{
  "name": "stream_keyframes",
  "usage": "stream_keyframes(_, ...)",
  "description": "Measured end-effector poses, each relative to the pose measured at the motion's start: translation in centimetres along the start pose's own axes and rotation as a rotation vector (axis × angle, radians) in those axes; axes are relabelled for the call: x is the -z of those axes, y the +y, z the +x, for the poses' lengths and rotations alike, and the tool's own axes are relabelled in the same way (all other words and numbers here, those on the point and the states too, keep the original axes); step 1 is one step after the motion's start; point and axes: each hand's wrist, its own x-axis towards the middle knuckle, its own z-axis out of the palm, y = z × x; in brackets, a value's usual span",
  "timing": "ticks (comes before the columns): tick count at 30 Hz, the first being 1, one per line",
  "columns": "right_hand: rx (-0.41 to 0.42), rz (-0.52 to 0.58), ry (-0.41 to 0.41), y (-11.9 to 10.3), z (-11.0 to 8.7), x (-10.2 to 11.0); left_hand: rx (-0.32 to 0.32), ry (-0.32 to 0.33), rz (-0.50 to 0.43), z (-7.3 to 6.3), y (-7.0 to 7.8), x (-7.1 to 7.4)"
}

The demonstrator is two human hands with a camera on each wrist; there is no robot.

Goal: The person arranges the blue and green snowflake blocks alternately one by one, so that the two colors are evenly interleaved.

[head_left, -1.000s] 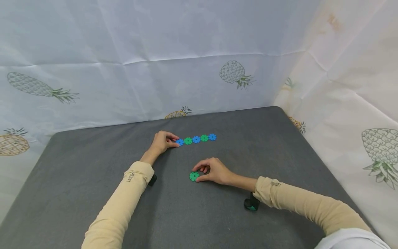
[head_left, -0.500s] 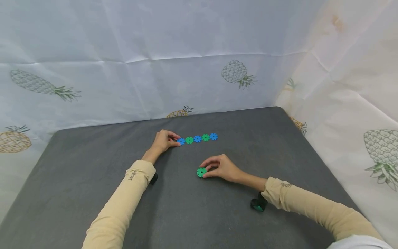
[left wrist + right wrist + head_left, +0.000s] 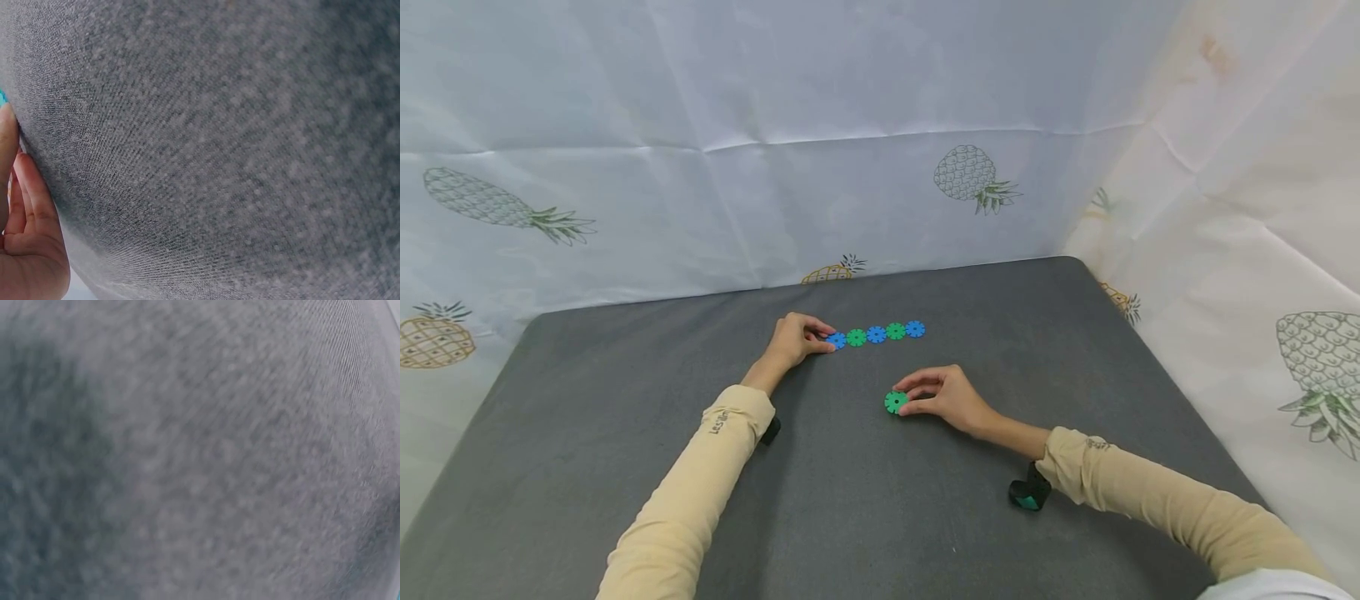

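A row of notched plastic discs, blue and green by turns, lies toward the back of the grey table. My left hand [image 3: 790,340] pinches the blue disc [image 3: 838,341] at the row's left end between thumb and fingers. To its right come a green disc [image 3: 857,337], a blue disc [image 3: 876,334], another green disc [image 3: 896,331] and a last blue disc [image 3: 915,328]. Nearer to me, my right hand [image 3: 951,397] pinches a separate green disc [image 3: 896,402] by its right edge. In the left wrist view only the left hand's fingers [image 3: 37,194] show at the edge.
The grey cloth-covered table [image 3: 865,517] reaches back to a white curtain [image 3: 737,208] printed with pineapples. More of this curtain hangs along the right side. A dark wrist camera [image 3: 1030,490] sits under the right sleeve, close over the table.
My right hand has moved right and away from me with the green disc, nearer the row. My left hand stays at the blue end disc; the view has shifted slightly.
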Motion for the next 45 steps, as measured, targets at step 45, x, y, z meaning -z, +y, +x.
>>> stream_keyframes(45, -0.087, -0.034, 0.012, 1.0, 1.5, 8.1, 0.020, -0.014, -0.003, 0.2, -0.1, -0.1)
